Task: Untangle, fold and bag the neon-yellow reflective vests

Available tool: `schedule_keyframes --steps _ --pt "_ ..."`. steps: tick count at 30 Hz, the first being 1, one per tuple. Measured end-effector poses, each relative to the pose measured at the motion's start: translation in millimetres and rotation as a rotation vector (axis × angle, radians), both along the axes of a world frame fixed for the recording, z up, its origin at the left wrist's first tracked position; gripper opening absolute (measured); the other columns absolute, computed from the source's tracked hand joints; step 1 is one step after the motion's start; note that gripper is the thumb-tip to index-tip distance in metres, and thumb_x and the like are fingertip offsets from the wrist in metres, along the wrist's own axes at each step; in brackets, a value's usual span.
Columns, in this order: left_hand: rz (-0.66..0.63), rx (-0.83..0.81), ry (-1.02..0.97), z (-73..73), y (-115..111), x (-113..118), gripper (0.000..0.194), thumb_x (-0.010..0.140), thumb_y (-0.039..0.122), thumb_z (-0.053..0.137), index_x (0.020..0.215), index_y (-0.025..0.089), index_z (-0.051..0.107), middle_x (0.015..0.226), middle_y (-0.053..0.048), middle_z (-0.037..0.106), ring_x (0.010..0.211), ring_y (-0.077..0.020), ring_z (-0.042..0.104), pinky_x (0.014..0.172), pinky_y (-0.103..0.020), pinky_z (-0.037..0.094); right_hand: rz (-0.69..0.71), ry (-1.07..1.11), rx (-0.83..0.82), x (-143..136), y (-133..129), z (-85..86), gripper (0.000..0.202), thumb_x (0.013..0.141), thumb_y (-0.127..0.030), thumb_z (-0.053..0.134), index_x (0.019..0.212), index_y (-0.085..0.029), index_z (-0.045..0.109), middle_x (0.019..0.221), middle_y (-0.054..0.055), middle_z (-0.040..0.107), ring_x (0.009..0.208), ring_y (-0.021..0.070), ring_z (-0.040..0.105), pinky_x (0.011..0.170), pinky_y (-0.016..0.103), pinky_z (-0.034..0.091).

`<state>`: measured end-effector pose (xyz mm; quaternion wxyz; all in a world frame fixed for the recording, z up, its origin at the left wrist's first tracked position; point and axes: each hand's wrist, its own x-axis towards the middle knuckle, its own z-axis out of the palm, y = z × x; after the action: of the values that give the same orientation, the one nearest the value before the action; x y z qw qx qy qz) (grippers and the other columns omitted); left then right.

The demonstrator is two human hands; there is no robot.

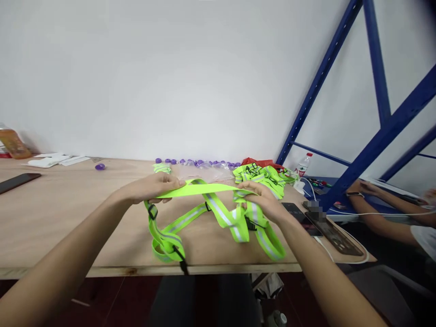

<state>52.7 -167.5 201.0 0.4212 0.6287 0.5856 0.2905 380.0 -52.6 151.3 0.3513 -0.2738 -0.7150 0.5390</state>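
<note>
A neon yellow-green strap (211, 188) with a silver reflective stripe is stretched between my two hands above the table. My left hand (155, 187) pinches one end, fingers closed on it. My right hand (260, 197) grips the other part, its fingers wrapped round the band. Loops of the strap hang below and rest on the table towards its front edge, with black buckles (152, 211) on them. Behind my right hand lies a heap of similar neon straps (262, 176), and a small neon bundle (162, 168) sits behind my left hand.
Several purple rolls (199, 162) and clear plastic bags (214, 171) lie along the wall. Phones (335, 234) and a white cable are at the right. Blue metal posts (378, 63) stand there, with another person's arms (378, 218) beyond. A bottle (303, 165) stands near them.
</note>
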Motion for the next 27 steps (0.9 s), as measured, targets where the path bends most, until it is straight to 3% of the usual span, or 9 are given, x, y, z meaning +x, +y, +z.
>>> schedule_keyframes --steps 3,6,9,11,16,20,27 --pt "0.139 0.203 0.184 -12.5 -0.8 -0.3 0.046 0.080 0.060 0.070 0.104 0.022 0.063 0.086 -0.007 0.071 0.058 -0.0176 0.063 0.046 -0.024 0.041 0.049 -0.057 -0.181 3.5 4.3 4.5 0.021 0.076 -0.032 0.077 0.092 -0.022 0.067 0.074 -0.001 0.069 0.056 0.0146 0.062 0.056 0.027 0.049" --pt "0.013 0.359 0.332 -20.3 -1.3 18.5 0.059 0.076 0.060 0.074 0.119 0.022 0.060 0.116 -0.012 0.069 0.091 -0.0265 0.067 0.071 -0.031 0.051 0.045 -0.119 -0.273 -3.3 4.9 6.6 0.022 0.077 -0.038 0.076 0.088 -0.021 0.069 0.064 0.001 0.069 0.051 0.0164 0.062 0.050 0.027 0.047" --pt "-0.093 0.398 0.427 -24.2 0.7 33.9 0.039 0.086 0.058 0.062 0.093 0.021 0.069 0.092 -0.006 0.071 0.080 -0.0235 0.063 0.068 -0.030 0.046 0.093 -0.131 -0.281 -9.3 3.5 11.6 0.025 0.074 -0.041 0.079 0.082 -0.019 0.070 0.062 0.002 0.069 0.055 0.0177 0.065 0.055 0.029 0.051" --pt "-0.097 0.364 0.359 -25.2 3.2 32.7 0.043 0.092 0.057 0.053 0.077 0.019 0.068 0.072 -0.003 0.066 0.067 -0.0199 0.059 0.060 -0.028 0.042 0.148 -0.119 -0.240 -8.1 3.0 16.3 0.027 0.072 -0.040 0.082 0.081 -0.018 0.071 0.064 0.001 0.070 0.059 0.0171 0.066 0.061 0.029 0.053" --pt "-0.236 0.217 -0.184 -26.7 11.5 1.4 0.049 0.086 0.062 0.062 0.065 0.018 0.065 0.055 -0.003 0.063 0.051 -0.0153 0.059 0.056 -0.028 0.049 0.244 -0.082 -0.243 7.4 5.1 24.0 0.035 0.067 -0.040 0.088 0.086 -0.016 0.072 0.074 0.001 0.072 0.062 0.0120 0.066 0.058 0.022 0.051" --pt "-0.099 0.268 -0.458 -20.8 12.9 -7.0 0.052 0.072 0.067 0.073 0.060 0.019 0.059 0.031 0.005 0.040 0.025 -0.0084 0.033 0.035 -0.026 0.040 0.321 -0.081 -0.283 11.2 8.0 25.9 0.036 0.071 -0.043 0.086 0.084 -0.016 0.067 0.065 -0.002 0.068 0.052 0.0085 0.061 0.048 0.017 0.046" --pt "0.045 0.490 -0.526 12.6 3.3 6.2 0.054 0.069 0.068 0.077 0.059 0.019 0.058 0.030 0.008 0.040 0.023 -0.0043 0.030 0.029 -0.018 0.033 0.577 -0.290 -0.238 18.3 17.9 37.4 0.044 0.070 -0.043 0.084 0.095 -0.018 0.059 0.059 -0.003 0.070 0.030 0.0064 0.047 0.031 0.016 0.032"
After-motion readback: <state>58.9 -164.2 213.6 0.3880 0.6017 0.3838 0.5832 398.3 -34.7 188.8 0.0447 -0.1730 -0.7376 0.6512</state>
